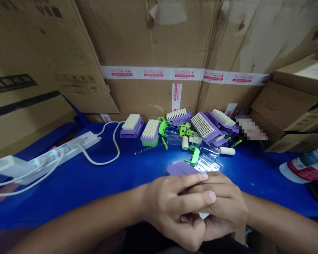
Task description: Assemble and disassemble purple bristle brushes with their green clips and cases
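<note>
My left hand (172, 208) and my right hand (225, 204) are closed together at the front edge of the table, the left fingers lying across the right ones. A smooth purple plastic piece (180, 168) shows just beyond the knuckles, its near part hidden by my hands. I cannot tell whether they grip it or anything else. A small pale patch shows between the palms. Just past the purple piece lie a green curved handle (194, 156) and a clear plastic part (207, 163).
Purple brush heads with white bristles (203, 125) are piled against the cardboard (159, 46). Among them lie green parts (163, 127) and white rollers (185, 143). Small springs (145, 150) form a row. A power strip (55, 155) is left; a white tub (304, 165) and boxes (286, 106) are right.
</note>
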### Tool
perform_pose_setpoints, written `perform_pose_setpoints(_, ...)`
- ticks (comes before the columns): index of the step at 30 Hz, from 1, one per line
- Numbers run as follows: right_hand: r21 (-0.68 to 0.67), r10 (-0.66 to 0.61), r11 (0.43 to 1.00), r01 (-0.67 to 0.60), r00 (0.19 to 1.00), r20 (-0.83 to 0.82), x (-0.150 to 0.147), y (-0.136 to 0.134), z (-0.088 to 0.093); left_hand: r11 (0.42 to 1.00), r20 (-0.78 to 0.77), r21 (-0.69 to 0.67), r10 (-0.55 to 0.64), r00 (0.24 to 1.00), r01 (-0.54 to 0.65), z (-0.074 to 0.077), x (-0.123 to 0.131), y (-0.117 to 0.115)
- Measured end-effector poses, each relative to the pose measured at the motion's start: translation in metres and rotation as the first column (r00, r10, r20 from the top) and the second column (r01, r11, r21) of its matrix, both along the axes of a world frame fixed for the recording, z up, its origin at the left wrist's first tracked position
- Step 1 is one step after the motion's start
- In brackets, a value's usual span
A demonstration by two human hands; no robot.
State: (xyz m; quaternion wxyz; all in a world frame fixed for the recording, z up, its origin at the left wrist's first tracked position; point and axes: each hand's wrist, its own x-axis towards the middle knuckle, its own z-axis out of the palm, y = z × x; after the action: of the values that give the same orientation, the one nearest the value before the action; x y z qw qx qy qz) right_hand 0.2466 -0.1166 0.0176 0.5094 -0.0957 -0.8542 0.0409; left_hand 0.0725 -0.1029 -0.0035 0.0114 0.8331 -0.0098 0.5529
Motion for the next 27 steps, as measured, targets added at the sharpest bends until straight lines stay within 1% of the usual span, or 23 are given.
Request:
perform_pose_setpoints(5, 0.048, 0.043, 0.998, -0.042, 0.999, -0.026, 0.0, 0.002, 0.005, 0.995, 0.005, 0.097, 0.032, 0.999, -0.032, -0.001, 0.001, 0.004)
perform_pose_setpoints(8, 0.003, 0.024, 1.0, -0.024, 0.999, 0.037, 0.002, 0.001, 0.009, 0.986, 0.02, 0.165, -0.009, 1.0, 0.005, 0.0, 0.002, 0.007)
perform_pose_setpoints(12, -0.001, 0.015, 1.0, -0.014, 0.996, 0.09, 0.006, 0.0, 0.014, 0.992, 0.029, 0.122, -0.003, 1.0, -0.001, -0.001, 0.003, 0.005)
perform_pose_setpoints(17, -0.016, 0.038, 0.999, -0.036, 0.988, 0.15, 0.009, -0.001, 0.021, 0.998, 0.042, 0.056, 0.005, 0.999, -0.007, -0.002, 0.005, 0.001)
perform_pose_setpoints(19, -0.022, 0.032, 0.999, -0.029, 0.984, 0.173, 0.009, -0.001, 0.021, 0.997, 0.04, 0.083, -0.011, 0.999, 0.007, -0.001, 0.005, 0.001)
perform_pose_setpoints(22, -0.012, 0.029, 1.0, -0.028, 0.988, 0.15, 0.007, -0.001, 0.019, 0.995, 0.027, 0.1, -0.01, 1.0, 0.007, 0.001, 0.003, 0.001)
perform_pose_setpoints(25, -0.007, 0.038, 0.999, -0.038, 0.994, 0.105, 0.006, -0.001, 0.016, 0.999, 0.018, 0.041, 0.005, 1.0, -0.006, 0.002, 0.002, 0.0)
perform_pose_setpoints(27, -0.009, 0.039, 0.999, -0.038, 0.994, 0.101, 0.007, 0.0, 0.015, 0.999, 0.016, 0.035, -0.006, 1.0, 0.005, 0.002, 0.002, -0.001)
